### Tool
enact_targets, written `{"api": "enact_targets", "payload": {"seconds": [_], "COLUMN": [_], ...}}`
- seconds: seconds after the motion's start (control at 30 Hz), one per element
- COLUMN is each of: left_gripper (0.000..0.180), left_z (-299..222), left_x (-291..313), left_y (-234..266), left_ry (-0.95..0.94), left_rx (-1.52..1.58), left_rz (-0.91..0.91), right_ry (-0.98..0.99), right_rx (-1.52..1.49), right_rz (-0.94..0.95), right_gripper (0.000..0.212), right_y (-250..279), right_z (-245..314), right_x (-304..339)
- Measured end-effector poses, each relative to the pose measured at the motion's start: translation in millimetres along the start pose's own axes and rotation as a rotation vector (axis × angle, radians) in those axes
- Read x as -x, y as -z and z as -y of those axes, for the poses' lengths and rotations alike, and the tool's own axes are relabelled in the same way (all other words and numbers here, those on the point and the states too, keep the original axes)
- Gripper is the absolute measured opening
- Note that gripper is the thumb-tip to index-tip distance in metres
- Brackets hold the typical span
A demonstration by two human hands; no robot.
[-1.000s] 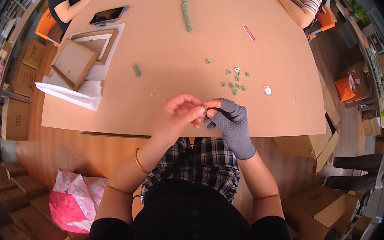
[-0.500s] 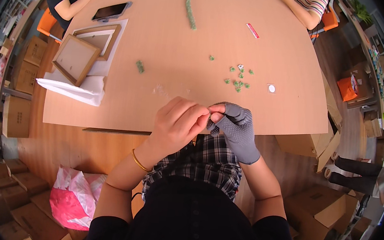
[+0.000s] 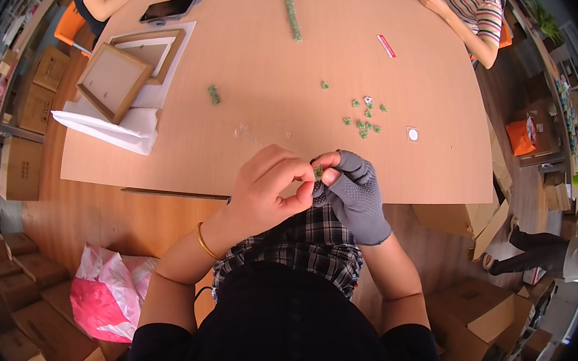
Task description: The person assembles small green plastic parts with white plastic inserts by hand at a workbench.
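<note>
from where i stand, the small green piece (image 3: 318,172) is up in the air over the near edge of the table (image 3: 246,56), between the person's two hands. the right hand (image 3: 352,187), in a grey dotted glove (image 3: 367,206) that leaves the thumb and a fingertip bare, is narrowed and pinches the piece; bare skin probably gives a better feel for something so tiny. the left hand (image 3: 268,182) is ungloved, its fingers curled and their tips at the piece's left side; whether they grip or merely touch, i cannot tell. holding it close to the body likely helps the eyes and steadies the wrists.

a loose cluster of green bits (image 3: 364,126) lies ahead of the right hand, perhaps to be within easy reach, with one stray bit (image 3: 325,85) apart to its left. the short green strip (image 3: 213,94) and the long green strip (image 3: 293,13) lie separately, maybe so they don't mix. the wooden frames (image 3: 114,82) overlap at the table's left side, seemingly out of the way.
</note>
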State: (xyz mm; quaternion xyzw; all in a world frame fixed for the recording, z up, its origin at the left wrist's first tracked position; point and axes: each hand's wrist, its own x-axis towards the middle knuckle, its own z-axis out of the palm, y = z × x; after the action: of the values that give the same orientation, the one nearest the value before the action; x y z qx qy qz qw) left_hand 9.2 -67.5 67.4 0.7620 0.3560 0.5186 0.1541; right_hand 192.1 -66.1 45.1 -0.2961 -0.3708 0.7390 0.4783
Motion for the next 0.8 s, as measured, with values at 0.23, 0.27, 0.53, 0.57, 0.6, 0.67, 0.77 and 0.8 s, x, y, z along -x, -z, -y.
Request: {"api": "enact_targets", "payload": {"seconds": [0.23,0.27,0.53,0.57,0.6,0.67,0.77,0.8], "left_gripper": [0.016,0.012,0.003,0.005,0.009,0.015,0.028,0.034], "left_z": [19.8,32.4,70.4,75.9,81.1,90.8,115.1,125.9], "left_x": [10.6,13.6,31.1,31.3,33.0,27.1,8.2,2.5], "left_y": [13.3,12.0,15.2,21.0,31.4,54.0,89.7,97.0], "left_ry": [0.149,0.176,0.351,0.353,0.360,0.480,0.530,0.460], "left_rx": [-0.091,-0.217,-0.235,-0.167,-0.111,-0.097,-0.210,-0.331], "left_rz": [0.075,0.150,0.206,0.165,0.123,0.075,-0.001,-0.027], "right_ry": [0.021,0.022,0.305,0.302,0.416,0.531,0.613,0.627], "right_rx": [-0.025,0.116,0.942,0.950,1.073,1.209,1.214,1.239], "right_rz": [-0.105,-0.119,-0.109,-0.104,-0.008,0.084,0.214,0.273], "right_gripper": [0.015,0.015,0.012,0.012,0.010,0.009,0.013,0.012], "right_y": [1.1,3.3,-3.2,-6.9,-14.2,-24.1,-40.9,-43.9], "right_z": [-5.7,-7.4,-17.1,-17.7,-21.7,-26.4,-35.6,-38.3], "right_x": [-29.7,-36.2,-106.2,-114.1,-123.2,-136.9,-155.4,-161.7]}}
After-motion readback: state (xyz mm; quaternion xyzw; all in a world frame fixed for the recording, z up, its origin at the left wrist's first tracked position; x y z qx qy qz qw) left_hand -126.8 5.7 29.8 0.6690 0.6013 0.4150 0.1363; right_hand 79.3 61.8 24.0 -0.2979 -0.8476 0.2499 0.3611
